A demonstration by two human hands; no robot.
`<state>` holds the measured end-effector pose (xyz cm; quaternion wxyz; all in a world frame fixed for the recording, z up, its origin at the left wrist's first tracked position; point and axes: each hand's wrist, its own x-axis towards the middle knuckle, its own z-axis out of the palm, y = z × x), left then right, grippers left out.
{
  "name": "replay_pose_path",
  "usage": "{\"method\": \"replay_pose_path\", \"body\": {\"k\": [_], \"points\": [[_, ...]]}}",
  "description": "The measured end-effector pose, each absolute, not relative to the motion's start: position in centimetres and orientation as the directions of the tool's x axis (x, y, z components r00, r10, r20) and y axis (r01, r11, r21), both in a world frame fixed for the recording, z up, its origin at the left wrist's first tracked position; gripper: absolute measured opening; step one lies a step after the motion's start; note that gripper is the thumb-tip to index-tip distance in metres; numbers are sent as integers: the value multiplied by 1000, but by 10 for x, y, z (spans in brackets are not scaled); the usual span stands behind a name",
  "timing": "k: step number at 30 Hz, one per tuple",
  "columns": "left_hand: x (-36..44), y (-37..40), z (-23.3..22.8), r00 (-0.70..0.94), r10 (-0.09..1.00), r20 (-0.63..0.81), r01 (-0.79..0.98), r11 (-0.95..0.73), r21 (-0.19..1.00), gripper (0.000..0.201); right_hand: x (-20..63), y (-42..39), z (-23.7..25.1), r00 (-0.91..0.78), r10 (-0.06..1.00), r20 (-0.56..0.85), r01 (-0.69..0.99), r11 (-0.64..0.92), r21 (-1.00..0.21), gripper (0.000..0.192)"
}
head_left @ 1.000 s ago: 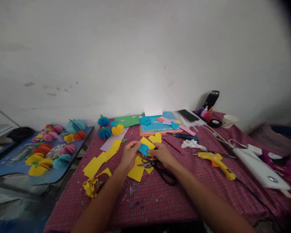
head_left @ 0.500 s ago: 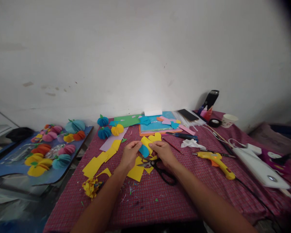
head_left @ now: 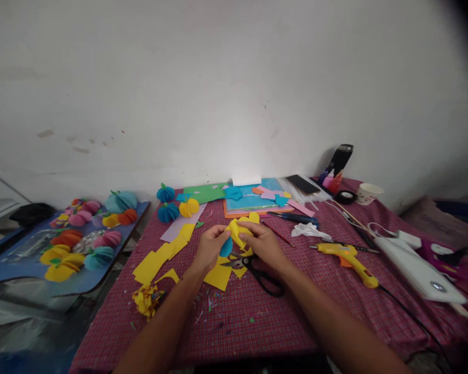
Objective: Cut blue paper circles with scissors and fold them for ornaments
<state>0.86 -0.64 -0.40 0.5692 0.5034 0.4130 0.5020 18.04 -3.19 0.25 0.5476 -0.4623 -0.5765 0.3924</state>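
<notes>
My left hand (head_left: 209,248) and my right hand (head_left: 262,242) meet over the middle of the red checked table (head_left: 257,311). Between them they pinch a small yellow paper piece (head_left: 236,231) together with a blue paper piece (head_left: 226,247), which hangs under my left thumb. Black-handled scissors (head_left: 257,270) lie just below my right hand on yellow paper offcuts (head_left: 218,275). A yellow paper heart (head_left: 253,216) lies just beyond the hands.
A yellow glue gun (head_left: 349,259) lies to the right, with a white device (head_left: 413,265) and cables beyond it. Coloured paper sheets (head_left: 249,200), a phone (head_left: 303,184), a cup (head_left: 366,194) and paper balls (head_left: 171,208) line the back. A blue board (head_left: 31,265) with several paper balls sits left.
The hands have drawn closer together. The yellow piece has been folded or bent between them, and the blue piece has swung from flat to hanging down under my left hand.
</notes>
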Motion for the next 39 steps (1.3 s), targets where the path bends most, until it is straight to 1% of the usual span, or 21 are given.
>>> {"method": "replay_pose_path", "body": {"k": [2, 4, 6, 9, 12, 19, 22, 26, 29, 34, 39], "points": [[7, -6, -3, 163, 985, 49, -127, -29, 991, 29, 183, -32, 3, -29, 972, 231, 78, 233, -969, 32], [5, -5, -3, 173, 983, 67, -107, -49, 993, 28, 186, -31, 2, -79, 980, 181, 44, 185, -982, 24], [4, -3, -5, 185, 978, 94, -92, -78, 993, 27, 188, -29, 0, -101, 985, 141, 36, 145, -989, 19], [2, -2, -7, 203, 973, 112, -75, -99, 992, 28, 189, -27, -3, -74, 991, 116, 43, 119, -992, 19], [3, -2, -7, 210, 974, 89, -97, -70, 993, 28, 189, -26, -4, -38, 992, 118, 53, 120, -991, 17], [6, -5, -4, 228, 973, 41, -141, -8, 990, 29, 188, -26, -3, 32, 990, 136, 79, 133, -988, 20], [6, -3, -7, 223, 974, 44, -151, -10, 988, 29, 189, -24, -4, 61, 988, 145, 85, 139, -987, 23], [6, 1, -11, 99, 989, 114, -158, -98, 983, 28, 190, -21, -9, 98, 986, 136, 111, 125, -986, 25], [5, 3, -12, 22, 984, 175, -146, -170, 975, 24, 187, -21, -13, 92, 989, 116, 126, 104, -987, 27], [5, 0, -10, 44, 974, 221, -72, -218, 973, 22, 177, -23, -17, 45, 992, 122, 137, 115, -984, 30], [7, -7, -5, 55, 966, 253, 6, -254, 967, 23, 174, -26, -13, 34, 989, 143, 164, 135, -977, 31]]}}
